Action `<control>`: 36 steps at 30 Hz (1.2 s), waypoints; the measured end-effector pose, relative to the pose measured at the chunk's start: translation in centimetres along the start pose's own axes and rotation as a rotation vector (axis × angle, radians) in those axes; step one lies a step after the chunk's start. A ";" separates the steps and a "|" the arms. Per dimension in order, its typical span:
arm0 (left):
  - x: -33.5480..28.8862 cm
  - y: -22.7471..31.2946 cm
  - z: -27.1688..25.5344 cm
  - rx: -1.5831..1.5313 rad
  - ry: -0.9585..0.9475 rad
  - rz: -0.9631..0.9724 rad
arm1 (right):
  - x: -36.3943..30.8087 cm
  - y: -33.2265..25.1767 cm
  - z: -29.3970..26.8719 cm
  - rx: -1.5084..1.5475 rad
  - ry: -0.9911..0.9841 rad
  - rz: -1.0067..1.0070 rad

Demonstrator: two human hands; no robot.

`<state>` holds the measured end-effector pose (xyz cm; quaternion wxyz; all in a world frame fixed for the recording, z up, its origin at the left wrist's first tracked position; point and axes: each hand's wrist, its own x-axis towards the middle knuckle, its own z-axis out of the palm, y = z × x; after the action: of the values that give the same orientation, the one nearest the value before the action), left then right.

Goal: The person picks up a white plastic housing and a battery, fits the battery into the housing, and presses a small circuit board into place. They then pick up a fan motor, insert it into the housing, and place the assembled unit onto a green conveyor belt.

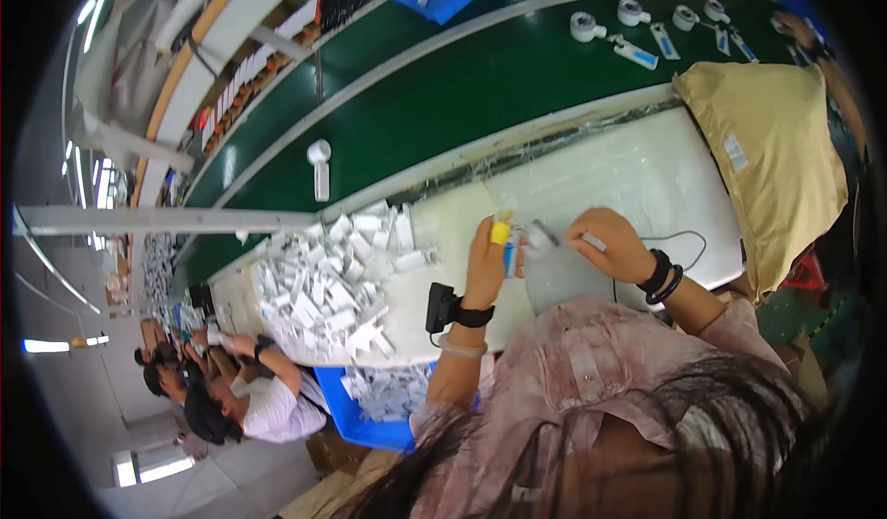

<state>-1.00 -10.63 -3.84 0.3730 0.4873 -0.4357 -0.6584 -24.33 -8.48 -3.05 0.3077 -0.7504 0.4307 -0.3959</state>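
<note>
Head view, left hand: my left hand (479, 265) has its fingers closed round a white-and-blue piece (510, 257), with something yellow (500, 233) at the fingertips.
Head view, right hand: my right hand (612, 245) is bent, fingertips drawn close together; I cannot tell whether they pinch anything.
Piece in work: the white-and-blue piece is over the table (614, 163), in front of my chest; a blurred grey-white round part (540, 236) shows between my hands, and I cannot tell whether the two are joined.
Done, as I judge: one round-headed white piece (319, 170) lies on the green belt (443, 85), perhaps finished.
Left, as I judge: the piece in hand seems midway; the heap of white parts (323, 283) on my left and those in the blue bin (346, 427) look loose, so much seems to remain.
</note>
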 end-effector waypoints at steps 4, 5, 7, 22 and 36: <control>6.6 -0.3 -6.9 0.065 0.149 -0.007 | -0.1 2.6 -0.3 0.065 -0.080 0.139; 8.4 0.1 -8.0 0.083 0.206 0.035 | 0.1 3.4 -0.7 0.070 -0.096 0.156; 12.4 0.3 -10.8 0.018 0.303 0.088 | 1.1 5.6 -1.7 0.010 -0.085 0.209; 19.8 -5.2 -17.4 0.386 0.714 0.305 | 12.9 33.0 -12.5 -1.169 0.406 0.382; 15.0 -8.1 2.4 -0.317 -0.030 -0.173 | 10.0 16.4 -4.2 -0.512 0.141 0.488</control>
<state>-7.58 -21.10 -15.88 0.3805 0.4483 -0.2886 -0.7556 -31.32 -25.11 -10.83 0.1648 -0.6490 0.7025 -0.2409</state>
